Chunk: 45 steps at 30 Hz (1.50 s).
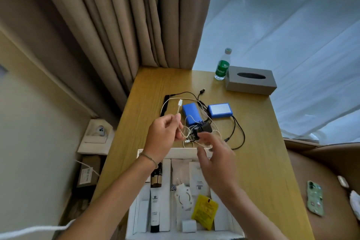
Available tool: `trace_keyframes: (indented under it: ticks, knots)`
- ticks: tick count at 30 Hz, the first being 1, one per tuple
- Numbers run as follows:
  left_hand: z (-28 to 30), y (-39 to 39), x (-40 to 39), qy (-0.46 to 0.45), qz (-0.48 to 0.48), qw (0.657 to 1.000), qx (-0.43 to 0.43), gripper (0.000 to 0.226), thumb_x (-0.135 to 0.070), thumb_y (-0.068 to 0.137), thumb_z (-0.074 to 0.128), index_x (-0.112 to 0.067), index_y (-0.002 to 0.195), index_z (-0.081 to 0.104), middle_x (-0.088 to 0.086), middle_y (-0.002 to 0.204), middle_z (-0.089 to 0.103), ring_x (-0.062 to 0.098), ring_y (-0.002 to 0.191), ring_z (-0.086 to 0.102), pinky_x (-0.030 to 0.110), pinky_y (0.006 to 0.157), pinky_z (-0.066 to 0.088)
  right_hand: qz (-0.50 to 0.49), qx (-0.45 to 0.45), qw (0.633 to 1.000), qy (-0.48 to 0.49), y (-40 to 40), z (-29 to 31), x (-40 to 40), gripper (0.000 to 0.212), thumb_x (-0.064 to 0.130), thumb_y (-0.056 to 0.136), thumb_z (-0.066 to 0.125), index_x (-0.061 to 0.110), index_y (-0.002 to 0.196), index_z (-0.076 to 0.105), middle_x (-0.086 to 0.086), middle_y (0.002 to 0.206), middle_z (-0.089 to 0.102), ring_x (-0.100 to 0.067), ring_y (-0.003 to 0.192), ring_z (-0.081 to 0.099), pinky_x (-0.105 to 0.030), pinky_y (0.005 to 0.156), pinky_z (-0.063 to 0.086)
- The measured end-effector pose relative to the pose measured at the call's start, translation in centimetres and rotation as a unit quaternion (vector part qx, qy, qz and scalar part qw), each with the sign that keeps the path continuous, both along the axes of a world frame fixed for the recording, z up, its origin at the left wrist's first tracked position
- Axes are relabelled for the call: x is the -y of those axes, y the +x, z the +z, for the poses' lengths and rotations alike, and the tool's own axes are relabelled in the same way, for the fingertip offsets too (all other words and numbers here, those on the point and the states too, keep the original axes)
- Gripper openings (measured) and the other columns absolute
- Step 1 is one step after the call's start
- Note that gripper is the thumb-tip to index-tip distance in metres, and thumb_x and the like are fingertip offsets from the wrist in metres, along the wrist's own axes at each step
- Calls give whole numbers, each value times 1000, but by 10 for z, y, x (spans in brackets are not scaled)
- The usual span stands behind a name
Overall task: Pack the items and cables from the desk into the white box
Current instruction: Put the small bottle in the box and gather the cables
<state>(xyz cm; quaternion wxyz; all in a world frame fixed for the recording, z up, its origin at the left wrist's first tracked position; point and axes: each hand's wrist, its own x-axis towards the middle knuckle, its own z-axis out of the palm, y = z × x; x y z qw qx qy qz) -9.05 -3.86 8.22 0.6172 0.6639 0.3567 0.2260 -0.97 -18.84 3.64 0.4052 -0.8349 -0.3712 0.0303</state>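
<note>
Nearest the viewer, the white box [202, 152] is seen lying open on the table [261, 161], already holding a black-and-white tube [155, 208], a yellow packet [204, 211], a small white roll [189, 226] and paper inserts.

Just above the box's far rim, the white cable [171, 101] is pinched between thumb and fingers of the left hand [165, 132], with its plug standing up beyond the fingertips. The right hand [216, 154] is blurred; its fingers are spread and appear to touch the cable's lower loops, but whether anything is gripped cannot be told.

Just beyond the box, the rest of the cable is tangled with a black adapter [204, 127] and black cables [238, 134]. Farther from the box lie two blue packs [191, 113], then a water bottle [222, 66] and a grey tissue box [251, 80] at the table's far edge.

The step in hand is judged to be freeing and coiling the white cable. It is best done if the pinched end is held steady while the slack is drawn out loop by loop, so that the adapter and black leads are not dragged along. Even coils should be gathered before the cable is lowered into a free compartment of the box.
</note>
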Motion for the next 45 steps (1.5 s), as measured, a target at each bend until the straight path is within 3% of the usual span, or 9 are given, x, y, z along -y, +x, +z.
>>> trace_keyframes:
  ticks: [3, 8, 13, 17, 21, 29, 33, 40, 45]
  knots:
    - [3, -5, -1, 27, 28, 999, -2, 42, -29, 102, 52, -12, 63, 55, -3, 54, 50, 11, 53, 51, 26, 59, 49, 154, 27, 986, -60, 15, 23, -32, 46, 37, 95, 58, 31, 140, 53, 17, 139, 55, 0, 128, 48, -20, 106, 36]
    - [23, -23, -18, -2, 159, 985, 63, 39, -23, 100, 52, -10, 64, 58, -5, 58, 57, 9, 60, 60, 18, 62, 53, 284, -132, 935, -164, 31, 22, -78, 21, 30, 100, 61, 15, 97, 76, 6, 85, 76, -3, 74, 62, -26, 76, 45]
    - [42, -46, -47, -210, 134, 951, 184, 35, -24, 103, 45, -16, 70, 55, 3, 60, 50, 19, 58, 57, 29, 57, 51, 317, -105, 936, -115, 16, 21, -90, 61, 40, 93, 65, 34, 149, 42, 13, 147, 47, 1, 130, 45, -20, 107, 36]
    - [48, -40, -52, -298, 89, 920, 238, 27, -23, 102, 45, -13, 81, 57, 1, 60, 45, 14, 53, 47, 23, 50, 41, 402, -116, 896, -147, -18, 26, -111, 21, 35, 97, 62, 21, 110, 71, 12, 111, 70, 0, 93, 63, -24, 88, 50]
    - [48, -52, -74, -125, 136, 970, 157, 32, -21, 102, 44, -18, 73, 59, -3, 54, 44, 11, 45, 41, 19, 41, 34, 348, -229, 900, -125, 14, 29, -107, 32, 35, 99, 59, 19, 73, 69, 6, 67, 68, -11, 59, 58, -26, 64, 50]
    - [32, -61, -88, 103, 149, 983, -27, 30, -25, 105, 39, -16, 81, 55, 3, 58, 63, 12, 45, 48, 25, 44, 42, 256, -514, 815, 80, 101, 35, -78, 18, 19, 98, 58, 9, 90, 71, 4, 70, 60, -12, 65, 54, -29, 78, 48]
    - [31, -30, -55, 128, 79, 986, -77, 28, -32, 106, 37, -19, 89, 55, -6, 82, 71, 9, 49, 56, 22, 48, 47, 276, -460, 843, 47, 83, 56, -92, 22, 24, 100, 57, 9, 94, 72, 1, 59, 52, -13, 52, 47, -21, 59, 46]
    - [45, -6, -29, 94, -40, 994, -32, 38, -44, 100, 47, -12, 98, 68, 6, 77, 71, 15, 64, 62, 27, 65, 50, 235, -345, 908, 45, 54, 83, -102, 29, 25, 99, 62, 18, 71, 69, -6, 54, 66, -15, 44, 60, -22, 51, 50]
    - [40, -4, -33, 20, -35, 999, -27, 34, -22, 106, 40, -8, 79, 55, -1, 54, 47, 9, 46, 42, 21, 48, 38, 163, -307, 937, 35, 52, 80, -99, 42, 37, 99, 61, 13, 65, 62, 3, 44, 55, -12, 37, 47, -19, 44, 39]
